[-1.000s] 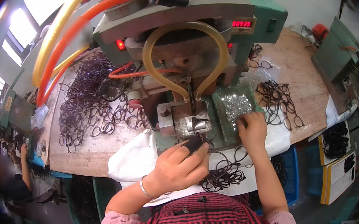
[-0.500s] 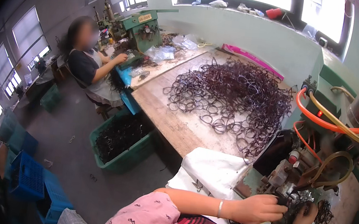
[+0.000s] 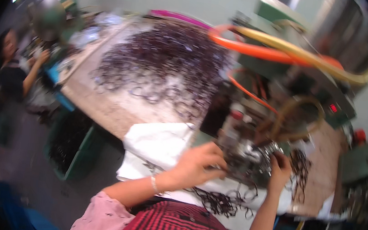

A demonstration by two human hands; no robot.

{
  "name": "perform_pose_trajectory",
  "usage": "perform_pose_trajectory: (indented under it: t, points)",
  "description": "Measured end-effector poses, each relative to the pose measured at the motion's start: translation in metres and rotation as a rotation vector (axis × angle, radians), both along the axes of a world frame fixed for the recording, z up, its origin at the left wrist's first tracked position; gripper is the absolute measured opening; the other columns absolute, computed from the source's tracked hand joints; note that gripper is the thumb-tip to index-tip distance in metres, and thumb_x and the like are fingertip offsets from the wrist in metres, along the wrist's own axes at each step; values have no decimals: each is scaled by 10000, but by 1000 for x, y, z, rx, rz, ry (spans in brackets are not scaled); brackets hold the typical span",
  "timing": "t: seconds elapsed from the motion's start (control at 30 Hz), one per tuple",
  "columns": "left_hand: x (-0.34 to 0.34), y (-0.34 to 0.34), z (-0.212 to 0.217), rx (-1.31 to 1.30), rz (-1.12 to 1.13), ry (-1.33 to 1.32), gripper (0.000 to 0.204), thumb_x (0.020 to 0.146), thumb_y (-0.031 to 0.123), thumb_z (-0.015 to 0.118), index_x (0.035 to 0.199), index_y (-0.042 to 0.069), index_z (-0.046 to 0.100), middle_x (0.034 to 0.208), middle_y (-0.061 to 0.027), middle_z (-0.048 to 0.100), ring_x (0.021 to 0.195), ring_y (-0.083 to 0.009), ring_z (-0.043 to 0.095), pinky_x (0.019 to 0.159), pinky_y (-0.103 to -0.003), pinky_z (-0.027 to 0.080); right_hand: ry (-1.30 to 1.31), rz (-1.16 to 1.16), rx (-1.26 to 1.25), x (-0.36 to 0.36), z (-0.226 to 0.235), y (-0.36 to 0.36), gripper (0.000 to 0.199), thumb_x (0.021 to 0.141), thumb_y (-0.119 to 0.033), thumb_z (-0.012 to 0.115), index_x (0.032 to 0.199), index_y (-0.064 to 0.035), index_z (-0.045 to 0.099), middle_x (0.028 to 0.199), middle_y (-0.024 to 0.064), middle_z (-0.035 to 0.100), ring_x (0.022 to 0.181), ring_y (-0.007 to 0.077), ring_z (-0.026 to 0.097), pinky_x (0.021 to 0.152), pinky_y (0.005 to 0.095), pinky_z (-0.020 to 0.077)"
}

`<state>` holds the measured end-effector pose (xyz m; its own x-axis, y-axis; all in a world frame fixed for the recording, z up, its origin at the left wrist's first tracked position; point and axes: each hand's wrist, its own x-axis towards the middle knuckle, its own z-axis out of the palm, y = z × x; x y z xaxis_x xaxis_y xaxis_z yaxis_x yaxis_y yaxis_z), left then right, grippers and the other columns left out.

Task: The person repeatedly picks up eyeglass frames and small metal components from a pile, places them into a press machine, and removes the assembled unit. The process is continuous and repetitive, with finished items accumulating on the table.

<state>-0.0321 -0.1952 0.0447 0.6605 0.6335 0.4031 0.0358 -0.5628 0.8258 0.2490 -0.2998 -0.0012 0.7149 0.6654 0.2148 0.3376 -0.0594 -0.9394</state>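
Note:
My left hand [image 3: 203,163] is at the left side of a small bench machine [image 3: 252,157], its fingers curled together. What they hold, if anything, is hidden and smeared by motion. Close against the machine's right side, my right hand [image 3: 281,169] has its thumb and fingers pinched; a thing between them is too blurred to name. A cluster of thin dark looped pieces [image 3: 220,202] lies just below the machine, between my forearms. More dark loops [image 3: 300,169] hang in a bunch to the right of my right hand.
A large heap of dark loops [image 3: 168,54] covers the table behind a white cloth [image 3: 158,144]. Orange and yellow hoses [image 3: 281,53] arch over the machine. A green bin [image 3: 77,155] stands on the floor at left. A co-worker [image 3: 14,73] sits at the far left.
The view has swung to the right and blurred, so the machine and hands sit more central. My left hand now stands a little apart from my right.

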Motion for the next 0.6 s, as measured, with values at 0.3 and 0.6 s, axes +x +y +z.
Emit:
perform_pose_trajectory:
  t: [0.3,0.6]
  points:
    - [14,9,106,-112,-1388,-34,86,848,5,615,853,5,701,765,-129,663,727,-268,651,685,-370,515,179,-71,-24,-28,19,-21,166,803,-63,730,959,-6,725,901,53,712,850,142,657,777,263,499]
    - [-12,25,1,-704,-86,-395,125,934,50,600,1036,-11,562,812,-108,637,637,-117,576,553,-218,448,162,229,229,-61,77,34,275,780,-25,690,1050,-5,643,883,76,699,867,132,657,815,285,489]
